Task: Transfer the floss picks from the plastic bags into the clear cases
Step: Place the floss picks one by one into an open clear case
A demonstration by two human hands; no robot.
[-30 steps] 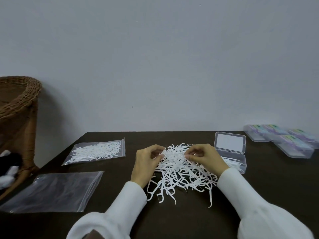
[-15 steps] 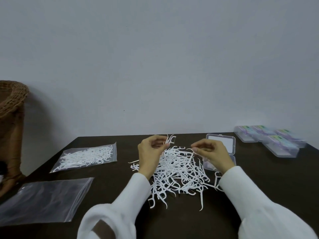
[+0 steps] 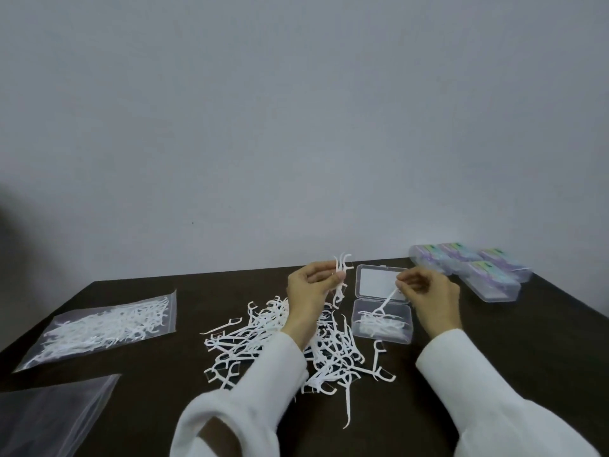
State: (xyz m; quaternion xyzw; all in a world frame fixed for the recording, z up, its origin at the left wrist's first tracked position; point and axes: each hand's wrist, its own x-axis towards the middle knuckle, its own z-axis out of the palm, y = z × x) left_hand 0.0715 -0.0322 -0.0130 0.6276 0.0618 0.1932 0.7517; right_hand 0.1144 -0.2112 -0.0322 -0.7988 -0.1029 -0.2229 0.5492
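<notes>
A loose pile of white floss picks (image 3: 283, 344) lies on the dark table in front of me. My left hand (image 3: 311, 288) is raised above the pile and pinches a few floss picks (image 3: 341, 270) upright between thumb and fingers. My right hand (image 3: 428, 293) pinches a single floss pick (image 3: 387, 301) by its handle, its head down inside the open clear case (image 3: 382, 319), which holds several picks. The case's lid (image 3: 380, 283) stands open behind it. A sealed plastic bag of floss picks (image 3: 105, 326) lies at the left.
An empty plastic bag (image 3: 49, 420) lies at the near left corner. Several closed clear cases with coloured labels (image 3: 474, 272) sit at the far right of the table. A plain wall rises behind the table's far edge.
My left hand lifted a few picks clear of the pile. My right hand moved right with one pick and lowered it into the open case. The view shifted right, so the wicker basket left the frame.
</notes>
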